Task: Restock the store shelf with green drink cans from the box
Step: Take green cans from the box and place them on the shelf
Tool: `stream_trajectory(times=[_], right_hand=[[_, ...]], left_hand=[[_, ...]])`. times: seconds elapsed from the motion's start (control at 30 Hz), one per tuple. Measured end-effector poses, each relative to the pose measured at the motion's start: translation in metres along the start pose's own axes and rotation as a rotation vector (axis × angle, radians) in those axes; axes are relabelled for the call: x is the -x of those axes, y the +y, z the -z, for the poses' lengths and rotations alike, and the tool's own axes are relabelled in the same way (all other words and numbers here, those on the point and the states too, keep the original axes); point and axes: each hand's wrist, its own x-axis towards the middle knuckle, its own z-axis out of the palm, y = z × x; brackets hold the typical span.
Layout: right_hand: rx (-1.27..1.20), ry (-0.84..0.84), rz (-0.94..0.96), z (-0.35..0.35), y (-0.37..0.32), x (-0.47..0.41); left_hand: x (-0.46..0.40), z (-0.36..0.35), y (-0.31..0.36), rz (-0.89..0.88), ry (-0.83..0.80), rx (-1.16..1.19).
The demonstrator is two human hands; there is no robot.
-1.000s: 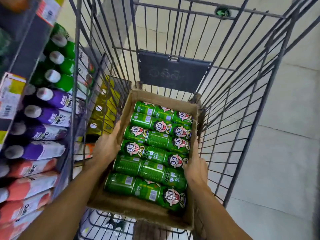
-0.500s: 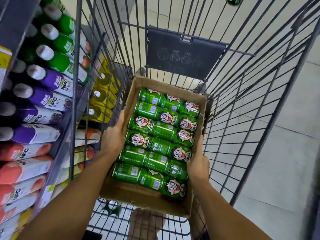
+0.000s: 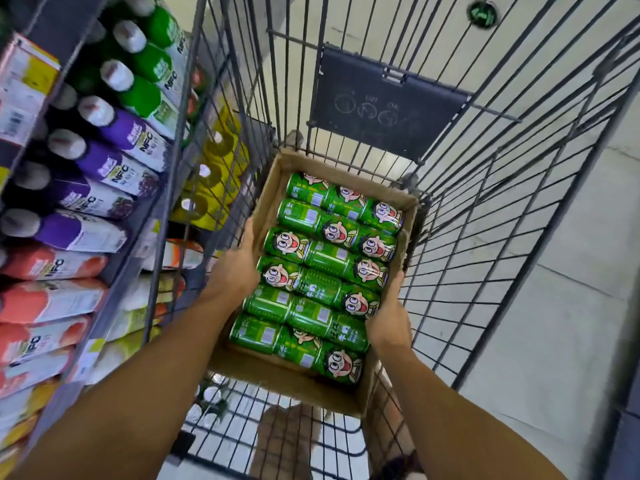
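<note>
While both hands grip its sides, the box of cans sits between them.

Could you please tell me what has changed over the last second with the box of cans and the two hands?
The cardboard box shifts slightly right and up in view inside the wire cart. Left hand and right hand keep their grip on its sides. The green cans stay packed in rows, none removed.

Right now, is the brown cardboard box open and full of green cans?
Open and full. The brown cardboard box has no lid, and green drink cans lie on their sides, filling it wall to wall.
</note>
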Motion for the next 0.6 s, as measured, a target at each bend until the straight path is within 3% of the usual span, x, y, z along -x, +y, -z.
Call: stream_trajectory(times=[0.1, 0.23, 0.47, 0.6], right_hand=[[0.099, -0.088, -0.003, 0.012, -0.016, 0.001], [0.424, -0.192, 0.030, 0.033, -0.045, 0.009], [0.587, -0.399, 0.378, 0.049, -0.080, 0.067], [0.714, -0.370, 0.542, 0.064, -0.086, 0.110]], left_hand=[[0.015, 0.010, 0.004, 0.022, -0.021, -0.002], [0.047, 0.018, 0.007, 0.031, -0.037, 0.005], [0.127, 0.019, 0.003, 0.095, -0.107, 0.115], [0.175, 0.025, -0.003, 0.092, -0.143, 0.168]])
